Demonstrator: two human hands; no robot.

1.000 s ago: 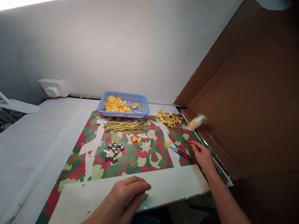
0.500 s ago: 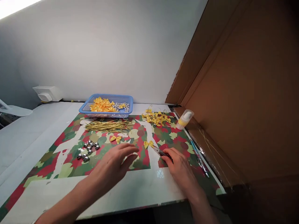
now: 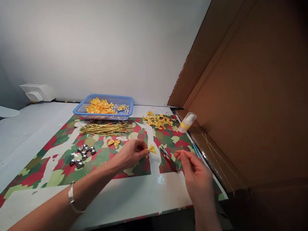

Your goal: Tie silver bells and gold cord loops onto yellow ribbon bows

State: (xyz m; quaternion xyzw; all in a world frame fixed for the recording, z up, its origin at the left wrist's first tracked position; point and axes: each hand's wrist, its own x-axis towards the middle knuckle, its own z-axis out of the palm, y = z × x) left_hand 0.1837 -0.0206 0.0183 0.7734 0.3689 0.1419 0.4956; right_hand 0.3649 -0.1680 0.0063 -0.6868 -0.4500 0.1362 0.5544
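Observation:
My left hand (image 3: 135,154) pinches a yellow ribbon bow (image 3: 152,149) at its left side, just above the patterned sheet. To the right, my right hand (image 3: 196,168) is closed with thumb and fingertips together; whatever may be between them is too small to make out. A slim dark tool with two narrow prongs (image 3: 168,158) lies on the sheet between my hands, beside the right fingertips. Another yellow bow (image 3: 114,143) rests left of my left hand. Several silver bells (image 3: 83,153) are grouped farther left.
Gold wire ties (image 3: 104,129) lie in a bundle behind my left hand. A blue basket (image 3: 103,117) with yellow bows and silver bells stands at the back. Wired bows (image 3: 157,120), a pump bottle (image 3: 187,123) and a blue pen (image 3: 196,150) are by the cardboard wall (image 3: 240,96).
My left hand has moved right and taken hold of the bow. My right hand has let go of the slim tool, which now lies on the sheet, and has shifted right.

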